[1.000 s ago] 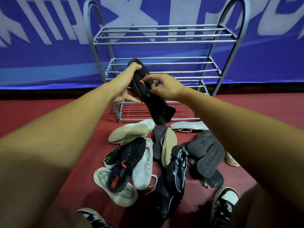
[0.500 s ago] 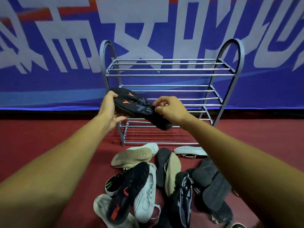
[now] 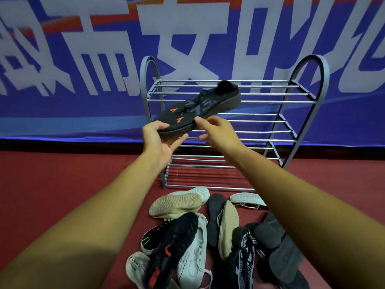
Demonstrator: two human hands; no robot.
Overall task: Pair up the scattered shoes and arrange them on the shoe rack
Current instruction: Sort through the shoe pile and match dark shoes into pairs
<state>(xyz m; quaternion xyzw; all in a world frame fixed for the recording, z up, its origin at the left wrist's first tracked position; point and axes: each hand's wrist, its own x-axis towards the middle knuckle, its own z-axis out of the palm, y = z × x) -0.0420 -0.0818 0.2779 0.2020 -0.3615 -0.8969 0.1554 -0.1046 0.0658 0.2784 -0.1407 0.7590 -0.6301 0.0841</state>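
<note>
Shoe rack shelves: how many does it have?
4, stacked on the shoe rack: top shelf level with the heel of the black shoe, second shelf just below, third shelf lower, bottom shelf lowest. The right arm hides parts.

Head cam, wide-angle, fwd & down, shoe rack point(image 3: 270, 94) close ahead.

Large blue banner point(image 3: 62, 105) with big white characters covering the back wall, orange-red stripe point(image 3: 312, 2) along the top of the banner, paler blue band point(image 3: 62, 123) across its lower part, dark red floor point(image 3: 52, 180) directly below the banner, soft even light
</note>
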